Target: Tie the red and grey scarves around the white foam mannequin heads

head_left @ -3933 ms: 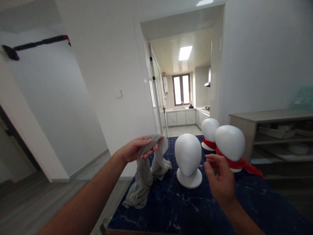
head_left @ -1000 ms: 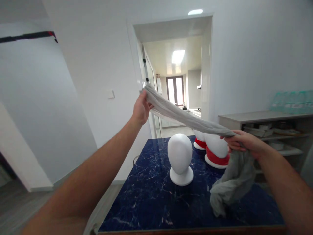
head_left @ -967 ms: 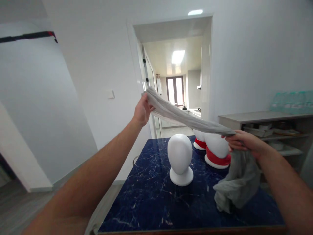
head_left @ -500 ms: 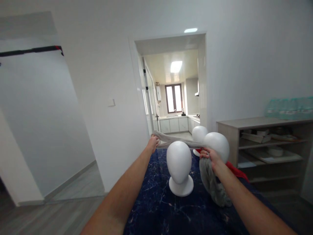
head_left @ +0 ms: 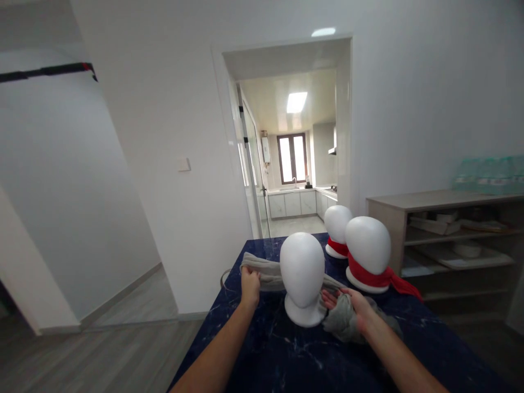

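A white foam mannequin head (head_left: 302, 273) stands on the dark blue marbled table (head_left: 286, 355). A grey scarf (head_left: 266, 271) runs behind its neck, from left to right. My left hand (head_left: 250, 285) grips the scarf's left end, just left of the head. My right hand (head_left: 352, 310) holds the bunched right part of the scarf low beside the head's base. Two more white heads (head_left: 367, 244) with red scarves (head_left: 374, 278) stand behind on the right.
A wooden shelf unit (head_left: 450, 229) with stacked items stands to the right of the table. A doorway (head_left: 292, 142) behind leads into a kitchen. Grey wood floor (head_left: 102, 355) lies left of the table.
Both hands have come down from above the head, bringing the stretched grey scarf behind the mannequin's neck. My hands now sit lower, at either side of the neck.
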A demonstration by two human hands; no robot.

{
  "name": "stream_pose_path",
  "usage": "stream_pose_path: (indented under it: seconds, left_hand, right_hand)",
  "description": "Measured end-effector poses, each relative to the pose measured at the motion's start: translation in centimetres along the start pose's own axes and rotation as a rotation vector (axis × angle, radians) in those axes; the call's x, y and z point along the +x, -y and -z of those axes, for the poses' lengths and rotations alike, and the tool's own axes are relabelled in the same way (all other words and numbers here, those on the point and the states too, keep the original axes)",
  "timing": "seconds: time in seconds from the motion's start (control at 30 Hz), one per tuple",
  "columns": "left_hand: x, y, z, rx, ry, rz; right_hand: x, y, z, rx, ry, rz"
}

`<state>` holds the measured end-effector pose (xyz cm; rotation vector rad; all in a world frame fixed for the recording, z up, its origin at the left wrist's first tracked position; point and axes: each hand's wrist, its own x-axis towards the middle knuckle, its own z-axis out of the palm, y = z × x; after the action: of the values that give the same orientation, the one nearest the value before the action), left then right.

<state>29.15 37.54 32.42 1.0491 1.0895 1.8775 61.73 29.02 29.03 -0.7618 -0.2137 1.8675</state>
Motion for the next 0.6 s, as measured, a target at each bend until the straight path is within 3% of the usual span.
stream_pose_path:
  seconds: [0.13,0.27,0.47,0.6]
  left_hand:
    - [-1.6,0.6,0.6,-0.184,-0.123,0.025]
    - [-2.5,-0.6,0.6,-0.395,-0.212,0.049]
    - [-4.5,-3.6,2.5,-0.692,-0.014,0.217]
    - [-7.8,-3.3,4.4,-0.722,0.143,0.337]
  right_hand:
    - [0.5,-1.7,0.9,0.142,-0.014,-0.04]
    - [0.5,-2.2,1.6,0.208,0.011,-0.052]
    - [-0.5,-2.1,1.0,0.205,-0.004,-0.044]
    - [-1.2,-2.1,0.2,0.188,-0.022,-0.021]
